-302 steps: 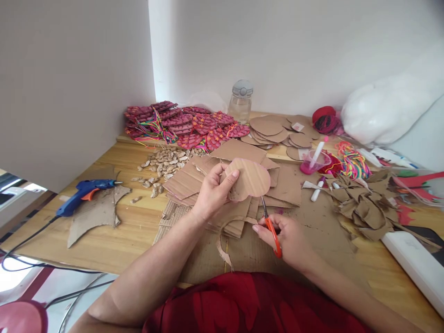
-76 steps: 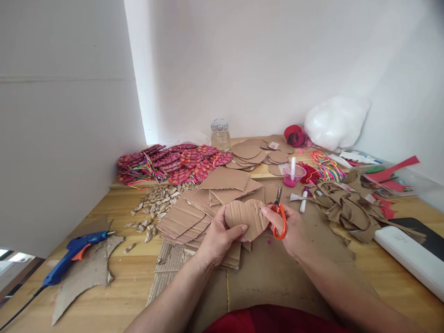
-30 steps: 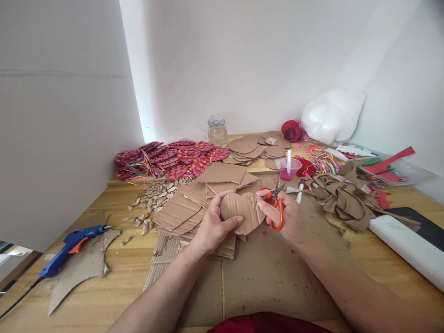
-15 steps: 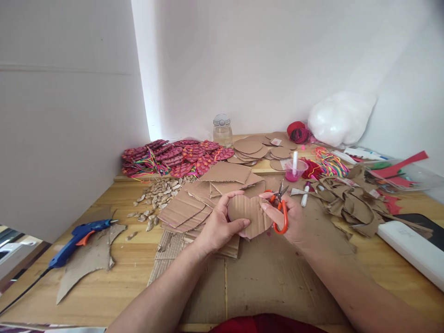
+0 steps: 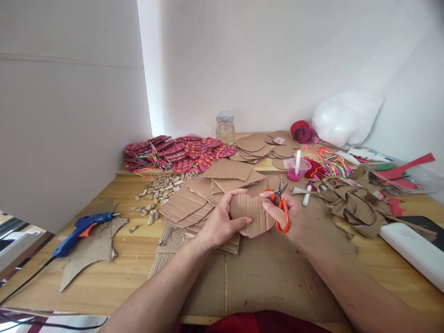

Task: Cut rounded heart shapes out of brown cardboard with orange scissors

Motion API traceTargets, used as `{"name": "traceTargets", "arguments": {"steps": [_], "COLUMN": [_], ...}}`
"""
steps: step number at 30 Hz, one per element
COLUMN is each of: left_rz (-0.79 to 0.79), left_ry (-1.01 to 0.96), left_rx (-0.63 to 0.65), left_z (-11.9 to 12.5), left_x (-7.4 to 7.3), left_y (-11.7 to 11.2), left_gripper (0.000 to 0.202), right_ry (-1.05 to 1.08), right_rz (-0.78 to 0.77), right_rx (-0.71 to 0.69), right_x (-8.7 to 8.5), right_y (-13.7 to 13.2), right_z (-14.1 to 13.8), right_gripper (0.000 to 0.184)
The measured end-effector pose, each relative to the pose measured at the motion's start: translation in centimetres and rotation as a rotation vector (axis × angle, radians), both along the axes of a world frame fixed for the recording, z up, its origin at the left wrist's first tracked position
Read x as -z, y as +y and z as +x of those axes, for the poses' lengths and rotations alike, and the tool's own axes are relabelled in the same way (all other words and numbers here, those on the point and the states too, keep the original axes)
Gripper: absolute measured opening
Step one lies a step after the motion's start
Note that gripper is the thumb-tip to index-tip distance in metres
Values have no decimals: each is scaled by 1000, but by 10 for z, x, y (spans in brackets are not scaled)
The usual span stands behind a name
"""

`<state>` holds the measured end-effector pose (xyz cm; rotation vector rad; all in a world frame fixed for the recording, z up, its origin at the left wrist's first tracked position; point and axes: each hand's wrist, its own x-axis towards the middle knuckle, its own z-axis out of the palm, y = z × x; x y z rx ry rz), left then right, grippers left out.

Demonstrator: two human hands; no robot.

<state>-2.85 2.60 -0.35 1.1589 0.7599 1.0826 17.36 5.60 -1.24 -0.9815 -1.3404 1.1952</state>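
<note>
A heart-shaped piece of brown corrugated cardboard (image 5: 250, 213) is held up over the table between both hands. My left hand (image 5: 219, 224) pinches its left edge, thumb on the front and fingers behind. My right hand (image 5: 289, 216) touches the heart's right edge with its fingertips and has orange-handled scissors (image 5: 281, 209) looped on its fingers, blades pointing up and away. A large flat cardboard sheet (image 5: 277, 273) lies beneath the hands.
Cardboard squares (image 5: 194, 203) lie stacked to the left, seeds (image 5: 160, 189) beyond them. A blue glue gun (image 5: 81, 227) rests on a cardboard scrap far left. Pink decorated hearts (image 5: 180, 152), a jar (image 5: 225, 126), cardboard discs (image 5: 256, 147), a pink cup (image 5: 297, 167), scraps (image 5: 350, 203) and a white box (image 5: 412, 249) surround.
Ten seconds ago the scissors were cutting below the cardboard; now both hands hold the finished heart together. In the last second the hands barely moved; the view shifted slightly.
</note>
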Motion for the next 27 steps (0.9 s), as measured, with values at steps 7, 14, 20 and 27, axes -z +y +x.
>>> {"name": "traceTargets", "arguments": {"steps": [7, 14, 20, 27], "left_rz": [8, 38, 19, 46], "left_ry": [-1, -10, 9, 28], "left_rx": [-24, -62, -125, -162], "left_z": [2, 3, 2, -1], "left_x": [1, 2, 2, 4], "left_y": [0, 3, 5, 8], "left_gripper": [73, 68, 70, 73], "right_ry": [-17, 54, 57, 169], "right_rz": [-7, -152, -138, -187], "right_rx": [61, -1, -78, -22], "right_x": [10, 14, 13, 14], "right_y": [3, 2, -3, 4], "right_z": [2, 0, -4, -7], "right_gripper": [31, 33, 38, 37]}}
